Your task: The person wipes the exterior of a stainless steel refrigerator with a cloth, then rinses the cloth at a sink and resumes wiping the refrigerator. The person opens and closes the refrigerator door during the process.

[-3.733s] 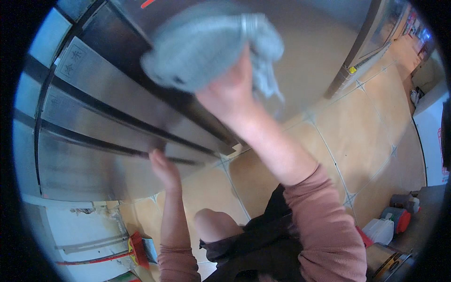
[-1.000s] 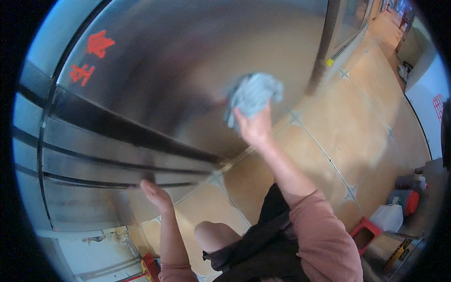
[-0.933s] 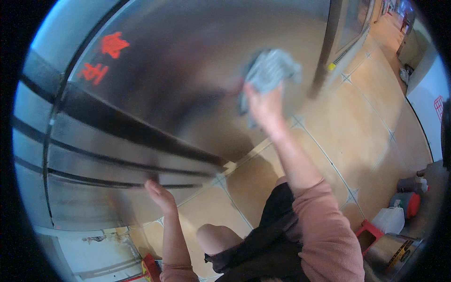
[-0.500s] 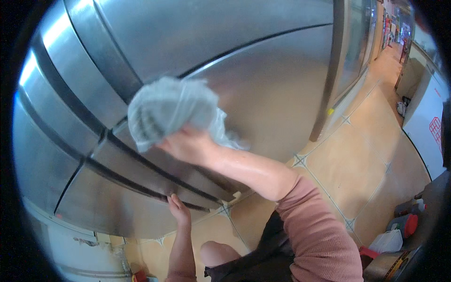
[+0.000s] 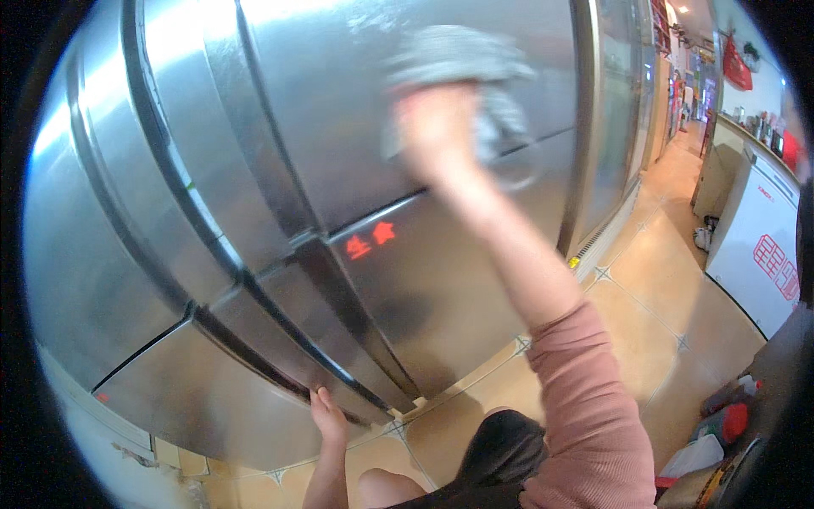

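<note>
A tall stainless-steel refrigerator (image 5: 475, 288) with several door panels fills the left and middle of the view. Dark strips run between its panels. My right hand (image 5: 441, 127), blurred by motion, is closed on a pale grey-white cloth (image 5: 462, 59) and holds it against the upper right panel. Bunched folds of the cloth spread above and beside the knuckles. Low down, my left hand (image 5: 326, 416) grips the edge of a lower door at a dark strip, with some of its fingers hidden. Red markings (image 5: 370, 240) show on the panel below the cloth.
A glass sliding door (image 5: 615, 127) stands right of the refrigerator. Tan floor tiles (image 5: 636, 297) run back along a passage. At the right are a white appliance (image 5: 759, 246) and a red-capped container (image 5: 733, 422). My bent knee (image 5: 390, 489) is near the refrigerator's base.
My right hand has moved up and to the right with the cloth, uncovering the red markings. My left hand stays at the lower door edge. The view has shifted slightly.
</note>
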Motion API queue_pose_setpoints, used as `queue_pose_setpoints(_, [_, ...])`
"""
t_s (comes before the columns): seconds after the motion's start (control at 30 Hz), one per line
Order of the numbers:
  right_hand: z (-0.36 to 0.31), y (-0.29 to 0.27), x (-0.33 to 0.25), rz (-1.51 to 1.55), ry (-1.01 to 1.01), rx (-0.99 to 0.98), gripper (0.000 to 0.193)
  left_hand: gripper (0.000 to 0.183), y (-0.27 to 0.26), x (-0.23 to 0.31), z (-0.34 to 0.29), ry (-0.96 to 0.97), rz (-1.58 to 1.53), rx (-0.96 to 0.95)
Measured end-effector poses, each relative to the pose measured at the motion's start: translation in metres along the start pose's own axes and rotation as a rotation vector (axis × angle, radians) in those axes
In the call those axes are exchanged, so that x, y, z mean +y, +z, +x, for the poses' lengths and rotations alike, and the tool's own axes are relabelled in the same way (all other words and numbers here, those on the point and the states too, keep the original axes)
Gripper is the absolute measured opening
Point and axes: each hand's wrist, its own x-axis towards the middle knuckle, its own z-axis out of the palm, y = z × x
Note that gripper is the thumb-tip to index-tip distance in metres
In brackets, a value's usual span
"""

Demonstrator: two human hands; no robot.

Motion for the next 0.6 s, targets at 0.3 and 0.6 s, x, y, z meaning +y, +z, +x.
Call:
queue_pose_setpoints(0.3, [0.025, 0.005, 0.026, 0.624, -0.173, 0.182, 0.037, 0.036, -0.005, 0.004, 0.008, -0.010, 0.025, -0.081])
queue_pose_setpoints(0.6, [0.090, 0.009, 0.196, 0.092, 0.784, 0.170, 0.064, 0.033, -0.019, 0.018, 0.010, -0.076, 0.239, -0.163])
